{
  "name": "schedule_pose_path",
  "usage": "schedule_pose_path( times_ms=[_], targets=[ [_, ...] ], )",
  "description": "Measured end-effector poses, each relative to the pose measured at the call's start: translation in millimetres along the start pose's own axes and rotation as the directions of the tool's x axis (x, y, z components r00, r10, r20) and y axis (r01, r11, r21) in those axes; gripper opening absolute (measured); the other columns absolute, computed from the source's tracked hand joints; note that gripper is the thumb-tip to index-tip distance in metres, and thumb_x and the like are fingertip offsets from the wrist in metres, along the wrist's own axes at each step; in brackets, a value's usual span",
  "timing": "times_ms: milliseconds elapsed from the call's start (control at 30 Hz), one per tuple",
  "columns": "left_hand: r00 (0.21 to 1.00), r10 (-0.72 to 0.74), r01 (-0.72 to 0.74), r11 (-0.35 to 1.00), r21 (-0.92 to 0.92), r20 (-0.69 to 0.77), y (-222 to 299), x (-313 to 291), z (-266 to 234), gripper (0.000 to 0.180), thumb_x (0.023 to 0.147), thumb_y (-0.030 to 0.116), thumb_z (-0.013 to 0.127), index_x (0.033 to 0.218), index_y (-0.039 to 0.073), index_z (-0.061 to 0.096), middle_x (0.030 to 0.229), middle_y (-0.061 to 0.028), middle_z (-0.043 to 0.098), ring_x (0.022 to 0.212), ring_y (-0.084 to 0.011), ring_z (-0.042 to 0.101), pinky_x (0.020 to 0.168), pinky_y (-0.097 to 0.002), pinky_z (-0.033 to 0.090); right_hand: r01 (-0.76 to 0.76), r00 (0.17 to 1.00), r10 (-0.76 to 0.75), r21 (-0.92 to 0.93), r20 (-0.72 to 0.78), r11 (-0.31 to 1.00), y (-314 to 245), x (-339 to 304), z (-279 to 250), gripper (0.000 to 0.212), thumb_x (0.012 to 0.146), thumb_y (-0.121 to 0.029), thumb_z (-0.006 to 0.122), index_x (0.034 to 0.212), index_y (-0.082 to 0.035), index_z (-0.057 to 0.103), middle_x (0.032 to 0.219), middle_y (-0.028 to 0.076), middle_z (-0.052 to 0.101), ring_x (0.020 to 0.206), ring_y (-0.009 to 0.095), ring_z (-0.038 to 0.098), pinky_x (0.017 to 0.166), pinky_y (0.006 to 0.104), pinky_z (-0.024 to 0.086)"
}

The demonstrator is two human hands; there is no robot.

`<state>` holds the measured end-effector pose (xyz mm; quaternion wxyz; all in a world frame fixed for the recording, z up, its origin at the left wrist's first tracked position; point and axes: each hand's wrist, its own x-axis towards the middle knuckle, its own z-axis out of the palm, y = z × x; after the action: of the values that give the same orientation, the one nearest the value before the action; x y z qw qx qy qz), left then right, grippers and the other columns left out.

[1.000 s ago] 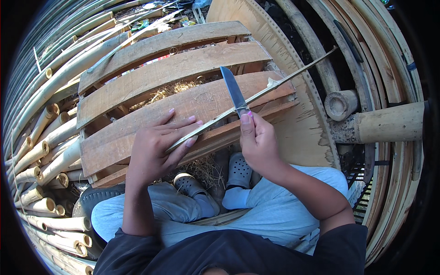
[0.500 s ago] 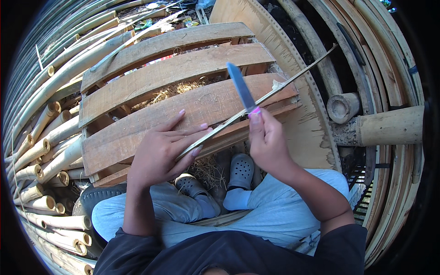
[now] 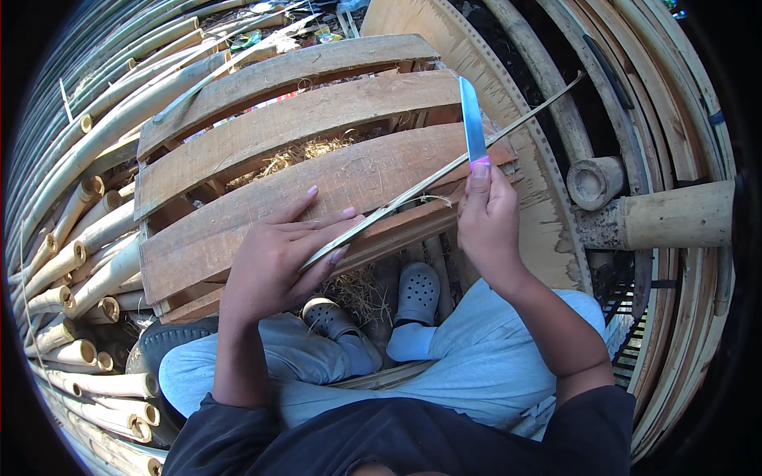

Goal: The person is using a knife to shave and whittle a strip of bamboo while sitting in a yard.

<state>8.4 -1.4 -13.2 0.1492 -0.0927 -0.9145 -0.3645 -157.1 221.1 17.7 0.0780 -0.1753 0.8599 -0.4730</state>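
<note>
A long, thin bamboo strip (image 3: 413, 190) lies slantwise over the near edge of a low slatted wooden bench (image 3: 230, 218). My left hand (image 3: 270, 258) rests on the near slat, the strip's lower end held between thumb and fingers while other fingers stretch over the wood. In my right hand (image 3: 490, 218) is a knife (image 3: 473, 119) with a pink handle, its blade pointing up and away. The blade's base is at the strip, near the bench's right corner. A thin curled shaving (image 3: 435, 198) hangs below the strip, left of the knife.
Many bamboo poles (image 3: 103, 218) are stacked at the left. Straw-like shavings (image 3: 298, 163) show between the slats. A curved wooden board (image 3: 548, 230) stands at the right, beside a thick bamboo post (image 3: 679, 218). Below are my clog-shod feet (image 3: 418, 289).
My right hand and the knife have moved right along the strip, and the blade has turned more upright. A curled shaving now shows below the strip. My left hand has barely moved.
</note>
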Motion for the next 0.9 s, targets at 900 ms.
schedule_pose_path(
  times_ms=[900],
  targets=[
    [0.998, 0.049, -0.05, 0.999, 0.011, 0.028, 12.2, 6.2, -0.5, 0.037, 0.091, 0.012, 0.067, 0.128, 0.008, 0.069, 0.131, -0.008, 0.07, 0.134, -0.0278, 0.059, 0.123, -0.061, 0.025, -0.22, 0.931, 0.119, 0.273, 0.344, 0.936, -17.4, -17.4, 1.1, 0.042, 0.1, -0.041, 0.069, 0.104, 0.001, 0.065, 0.078, -0.002, 0.058, 0.072, 0.003, 0.049, 0.061, 0.0249, 0.041]
  ],
)
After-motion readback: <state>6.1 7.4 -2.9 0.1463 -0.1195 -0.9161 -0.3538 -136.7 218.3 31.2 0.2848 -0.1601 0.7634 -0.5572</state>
